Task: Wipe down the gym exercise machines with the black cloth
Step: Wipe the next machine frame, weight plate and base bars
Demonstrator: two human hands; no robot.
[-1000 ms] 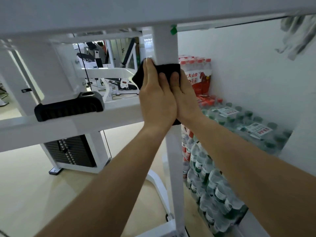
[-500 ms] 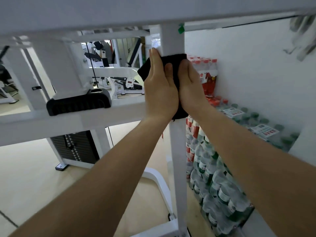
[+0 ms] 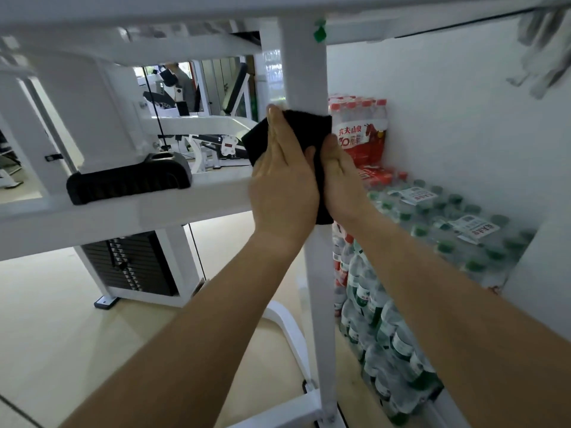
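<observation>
One left hand (image 3: 284,186), one right hand (image 3: 343,183) and one black cloth (image 3: 304,128) are at one white post (image 3: 309,72). Left of the post: one weight stack (image 3: 129,267), one black pad (image 3: 129,182). Right of it: several bottle packs (image 3: 432,217).

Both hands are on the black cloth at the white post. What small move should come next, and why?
Probably slide the black cloth down the white post. The left hand and right hand press it against the post beside the crossbar, and a long bare stretch of post runs below them to its foot.
</observation>
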